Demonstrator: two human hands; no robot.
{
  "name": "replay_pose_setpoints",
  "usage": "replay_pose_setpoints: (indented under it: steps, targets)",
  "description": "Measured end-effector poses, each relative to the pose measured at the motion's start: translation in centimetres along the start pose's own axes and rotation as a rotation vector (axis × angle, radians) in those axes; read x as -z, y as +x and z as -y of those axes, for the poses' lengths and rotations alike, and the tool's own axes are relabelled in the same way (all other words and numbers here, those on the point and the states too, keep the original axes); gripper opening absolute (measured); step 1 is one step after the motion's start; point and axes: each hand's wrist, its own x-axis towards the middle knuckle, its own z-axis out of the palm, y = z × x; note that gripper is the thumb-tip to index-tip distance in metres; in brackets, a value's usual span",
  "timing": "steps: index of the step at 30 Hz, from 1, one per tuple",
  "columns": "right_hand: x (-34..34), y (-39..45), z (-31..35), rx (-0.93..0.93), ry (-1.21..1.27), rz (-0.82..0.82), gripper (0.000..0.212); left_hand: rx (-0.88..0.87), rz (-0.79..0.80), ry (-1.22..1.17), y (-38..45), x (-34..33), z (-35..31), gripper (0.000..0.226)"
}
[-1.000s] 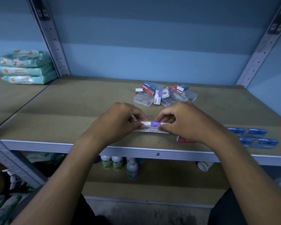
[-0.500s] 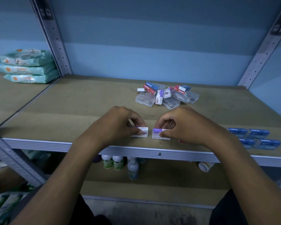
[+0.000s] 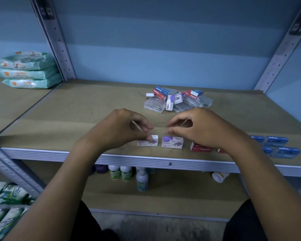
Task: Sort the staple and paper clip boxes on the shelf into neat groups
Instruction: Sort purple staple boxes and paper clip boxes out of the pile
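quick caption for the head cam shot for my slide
Both hands, left and right, hover over two purple staple boxes at the shelf front; an unsorted pile waits behind.

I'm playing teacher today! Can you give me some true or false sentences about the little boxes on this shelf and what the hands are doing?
1. Two purple-and-white staples boxes lie side by side near the shelf's front edge. True.
2. The right hand holds a red box in the air. False: it holds nothing; the red staples box lies on the shelf.
3. Blue boxes lie at the right. True.
4. The unsorted pile sits at the far left. False: it sits behind the hands, mid-shelf.
5. The left hand lifts a clear case. False: its fingers hang over one purple-and-white box.
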Motion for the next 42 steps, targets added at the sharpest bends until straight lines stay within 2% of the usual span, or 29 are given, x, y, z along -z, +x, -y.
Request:
replay_pose_setpoints:
  steps: [3, 9, 13, 18, 25, 33, 37, 42]
  targets:
    - [0.0, 0.6, -0.9, -0.022, -0.041, -0.072, 0.018, 0.010, -0.062, -0.002, 0.8, 0.3, 0.4, 0.020]
    - [-0.2, 2.0, -2.9, -0.083, -0.144, -0.128, 0.045, -0.011, -0.167, 0.090, 4.7, -1.0, 1.8, 0.017]
    - [-0.6, 3.2, -3.6, -0.127, -0.148, -0.135, 0.055, -0.068, -0.206, 0.173, 7.4, -2.3, 2.5, 0.027]
    - [-1.0, 4.4, -4.6, -0.170, -0.153, -0.108, 0.058, -0.090, -0.197, 0.200, 9.5, -3.2, 2.7, 0.036]
    - [-1.2, 5.7, -5.6, -0.207, -0.142, -0.106, 0.056, -0.033, -0.140, 0.217, 11.4, -4.2, 2.4, 0.054]
    - [-1.1, 6.1, -5.3, -0.226, -0.172, -0.114, 0.040, -0.013, -0.156, 0.220, 12.0, -4.6, 2.1, 0.044]
    - [-1.1, 6.0, -5.3, -0.223, -0.174, -0.167, 0.032, 0.023, -0.161, 0.247, 11.9, -4.4, 2.1, 0.044]
    - [-1.3, 5.7, -5.1, -0.192, -0.167, -0.245, 0.021, -0.013, -0.204, 0.236, 11.0, -4.1, 1.7, 0.036]
